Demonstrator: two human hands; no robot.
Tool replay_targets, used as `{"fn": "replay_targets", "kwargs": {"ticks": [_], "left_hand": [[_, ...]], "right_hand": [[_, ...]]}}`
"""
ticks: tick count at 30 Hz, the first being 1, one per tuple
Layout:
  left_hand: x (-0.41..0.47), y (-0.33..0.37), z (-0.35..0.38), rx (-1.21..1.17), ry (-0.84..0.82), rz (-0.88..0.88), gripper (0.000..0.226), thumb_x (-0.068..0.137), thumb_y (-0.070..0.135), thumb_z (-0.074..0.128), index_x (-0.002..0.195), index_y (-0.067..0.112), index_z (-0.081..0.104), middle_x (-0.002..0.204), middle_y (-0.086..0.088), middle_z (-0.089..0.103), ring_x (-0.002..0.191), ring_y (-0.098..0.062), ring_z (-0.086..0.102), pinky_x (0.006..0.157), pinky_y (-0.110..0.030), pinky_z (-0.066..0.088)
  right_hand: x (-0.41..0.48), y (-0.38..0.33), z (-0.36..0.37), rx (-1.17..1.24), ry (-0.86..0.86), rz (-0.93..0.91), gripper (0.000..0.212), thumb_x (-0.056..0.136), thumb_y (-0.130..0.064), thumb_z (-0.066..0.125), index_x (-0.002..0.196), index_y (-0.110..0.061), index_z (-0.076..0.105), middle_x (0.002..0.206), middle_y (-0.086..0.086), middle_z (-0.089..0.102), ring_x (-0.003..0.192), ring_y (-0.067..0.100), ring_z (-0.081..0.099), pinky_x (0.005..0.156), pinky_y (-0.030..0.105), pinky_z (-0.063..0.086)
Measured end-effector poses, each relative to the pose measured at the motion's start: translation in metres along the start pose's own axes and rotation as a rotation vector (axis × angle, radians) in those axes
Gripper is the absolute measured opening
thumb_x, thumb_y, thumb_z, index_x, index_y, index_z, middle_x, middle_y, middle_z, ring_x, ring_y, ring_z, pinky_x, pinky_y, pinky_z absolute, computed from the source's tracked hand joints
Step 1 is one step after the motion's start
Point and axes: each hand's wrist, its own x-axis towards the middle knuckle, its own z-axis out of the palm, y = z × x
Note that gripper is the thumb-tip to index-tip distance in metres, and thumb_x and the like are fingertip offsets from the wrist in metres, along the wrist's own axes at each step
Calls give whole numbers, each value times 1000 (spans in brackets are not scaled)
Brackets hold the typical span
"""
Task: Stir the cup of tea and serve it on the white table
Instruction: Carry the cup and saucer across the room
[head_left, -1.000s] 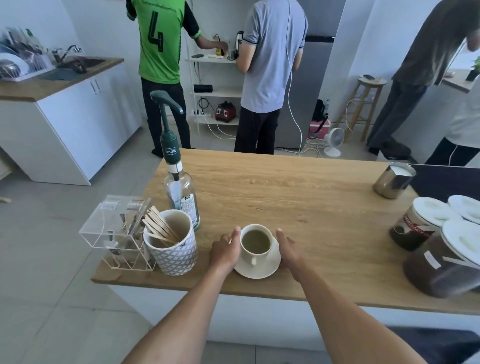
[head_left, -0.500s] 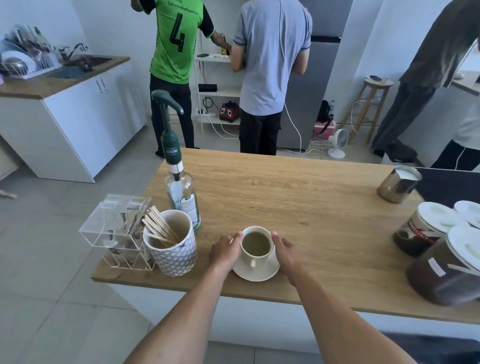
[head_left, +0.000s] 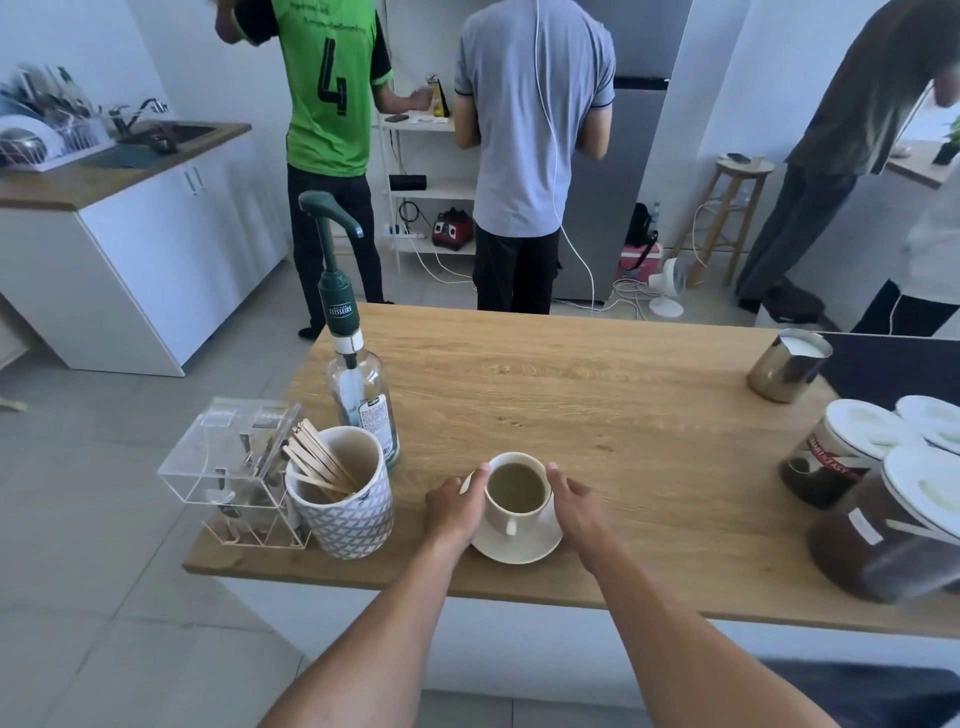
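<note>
A white cup (head_left: 515, 512) of greenish tea stands on a white saucer (head_left: 519, 548) near the front edge of the wooden counter (head_left: 597, 410), handle toward me. My left hand (head_left: 454, 506) grips the saucer's left rim, thumb beside the cup. My right hand (head_left: 574, 501) grips the saucer's right rim, thumb against the cup's side. The saucer looks to be resting on the counter. A patterned mug of wooden stir sticks (head_left: 340, 491) stands just left of my left hand.
A clear acrylic holder (head_left: 234, 467) and a green-pump syrup bottle (head_left: 358, 384) stand left. A steel milk jug (head_left: 789, 366) and lidded jars (head_left: 852, 452) fill the right side. Three people stand beyond the counter, by shelves and a fridge. A sink cabinet (head_left: 130, 228) is far left.
Both hands stay on the saucer's sides. The cup and saucer sit slightly lower in view as my head shifts; the people behind have moved a little.
</note>
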Motion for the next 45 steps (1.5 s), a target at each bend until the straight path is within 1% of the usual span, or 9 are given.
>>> {"fn": "replay_targets", "kwargs": {"ticks": [6,11,17,21,23,26,31,37,45], "left_hand": [[-6,6,9,-58,-49,47,56,89,61,48,67,11,59,88,-12,65,82,-27,58,72,-36,43],[-13,15,18,-41,-108,80,60,95,54,49,76,2,70,89,-14,70,83,-26,60,73,-34,43],[-26,25,28,-59,-191,63,74,70,74,46,80,6,74,101,-17,71,102,-32,64,85,-38,50],[-34,29,40,-67,-230,104,66,85,64,52,83,2,74,91,-12,69,97,-31,65,84,-38,49],[-43,32,46,-88,-263,120,57,84,64,53,74,10,70,82,-7,65,85,-27,62,76,-35,46],[-59,38,56,-97,-316,158,60,62,76,46,66,18,60,70,-1,57,69,-20,51,65,-33,38],[-82,46,79,-71,-352,203,59,56,78,44,66,20,45,67,0,45,64,-18,41,61,-33,30],[-117,48,114,-57,-445,173,54,66,74,53,70,20,54,67,1,50,64,-19,48,62,-30,38],[-202,54,171,9,-575,189,61,52,77,53,63,18,66,72,-3,63,70,-24,58,69,-33,46]], "right_hand": [[-4,5,-17,-12,26,-32,63,91,-63,42,104,-6,67,101,11,67,97,26,60,97,43,47],[-11,11,-35,-38,106,-51,67,93,-60,43,101,2,68,100,17,69,94,29,62,87,40,47],[-26,24,-52,-34,168,-20,66,93,-61,41,91,-1,68,86,12,67,91,29,63,80,37,46],[-38,33,-66,-39,213,-11,61,93,-61,41,72,-8,63,70,5,61,77,24,60,71,34,43],[-44,38,-75,-31,236,-13,64,92,-62,41,76,-5,66,73,7,65,79,26,62,72,34,45],[-53,48,-89,-22,278,-7,61,92,-62,40,87,-9,70,83,7,69,87,26,63,76,34,46],[-71,67,-116,-7,328,20,60,91,-64,39,90,-12,68,86,6,68,88,26,63,82,40,53],[-105,97,-153,7,391,18,64,92,-64,38,95,-9,69,88,6,68,86,23,61,75,34,45],[-179,159,-214,49,524,89,60,96,-58,35,103,-7,66,97,8,64,89,23,56,77,32,38]]}}
